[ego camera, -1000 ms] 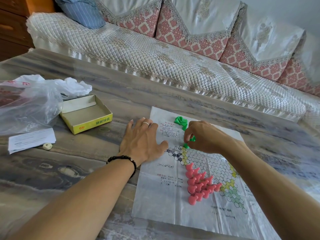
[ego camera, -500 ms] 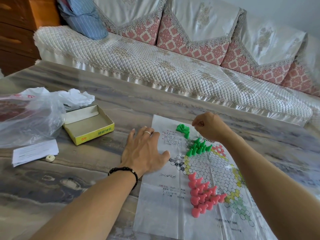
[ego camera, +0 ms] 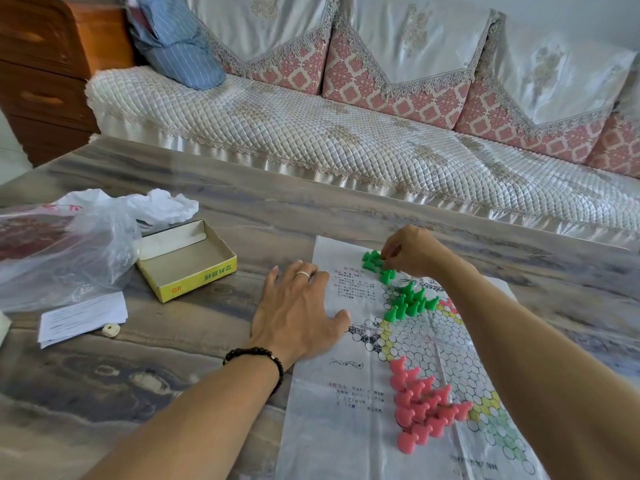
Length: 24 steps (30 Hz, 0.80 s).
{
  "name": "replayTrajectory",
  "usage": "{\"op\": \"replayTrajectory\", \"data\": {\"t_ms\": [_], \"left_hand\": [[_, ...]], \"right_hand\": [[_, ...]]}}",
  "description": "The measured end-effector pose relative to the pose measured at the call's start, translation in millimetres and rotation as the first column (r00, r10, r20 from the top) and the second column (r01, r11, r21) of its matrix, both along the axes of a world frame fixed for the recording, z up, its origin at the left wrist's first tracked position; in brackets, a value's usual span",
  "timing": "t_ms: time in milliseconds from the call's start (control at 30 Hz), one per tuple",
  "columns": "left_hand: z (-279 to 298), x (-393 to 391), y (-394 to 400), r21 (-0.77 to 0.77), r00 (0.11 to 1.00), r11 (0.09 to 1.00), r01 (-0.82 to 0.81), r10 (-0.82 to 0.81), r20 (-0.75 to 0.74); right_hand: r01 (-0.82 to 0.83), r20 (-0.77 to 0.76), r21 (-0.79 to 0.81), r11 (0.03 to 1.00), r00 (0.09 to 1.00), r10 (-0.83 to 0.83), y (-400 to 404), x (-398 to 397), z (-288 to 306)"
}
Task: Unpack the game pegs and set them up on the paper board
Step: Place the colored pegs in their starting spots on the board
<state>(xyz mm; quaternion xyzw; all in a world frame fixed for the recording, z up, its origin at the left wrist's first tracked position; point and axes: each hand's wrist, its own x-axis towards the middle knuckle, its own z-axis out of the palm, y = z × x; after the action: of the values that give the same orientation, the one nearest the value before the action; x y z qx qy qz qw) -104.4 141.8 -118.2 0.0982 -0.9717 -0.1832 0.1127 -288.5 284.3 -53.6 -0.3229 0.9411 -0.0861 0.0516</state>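
My right hand (ego camera: 412, 251) pinches at the loose green pegs (ego camera: 372, 259); their empty board cells lie just nearer, while my flat left hand (ego camera: 298, 313) pins the paper board (ego camera: 332, 427).

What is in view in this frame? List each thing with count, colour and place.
paper board: one, white with printed hexagon grid, on the table
table: one, grey marbled
pink pegs: a cluster, standing on the board's near part
green pegs, set: a cluster, standing on the board's far part
green pegs, loose: small pile at the board's far edge
box: one, yellow, open, left of the board
plastic bag: one, clear, far left
paper slip: white, before the bag
sofa: behind the table
left hand: flat on the board's left edge
right hand: at the loose green pegs
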Motion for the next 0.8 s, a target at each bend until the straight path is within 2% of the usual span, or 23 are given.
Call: {"op": "replayTrajectory", "data": {"t_ms": [200,400,533,800], "left_hand": [[-0.5,-0.4,0.3,-0.002,1.000,1.000,-0.001,0.001,0.005],[-1.2,-0.6,0.5,-0.004,1.000,1.000,-0.006,0.006,0.004],[-1.4,-1.2,0.5,-0.003,1.000,1.000,-0.008,0.008,0.000],[-0.4,-0.9,-0.1,-0.013,1.000,1.000,-0.008,0.009,0.014]], "right_hand": [[0.037,-0.032,0.068,0.997,0.999,-0.034,3.3,-8.6,-4.2],[0.122,-0.070,-0.116,0.986,0.989,-0.131,20.9,-5.0,5.0],[0.061,-0.054,-0.228,0.972,0.996,-0.075,36.0,13.1,15.9],[-0.049,-0.061,-0.211,0.976,0.997,0.037,38.5,44.7,34.9]]}}
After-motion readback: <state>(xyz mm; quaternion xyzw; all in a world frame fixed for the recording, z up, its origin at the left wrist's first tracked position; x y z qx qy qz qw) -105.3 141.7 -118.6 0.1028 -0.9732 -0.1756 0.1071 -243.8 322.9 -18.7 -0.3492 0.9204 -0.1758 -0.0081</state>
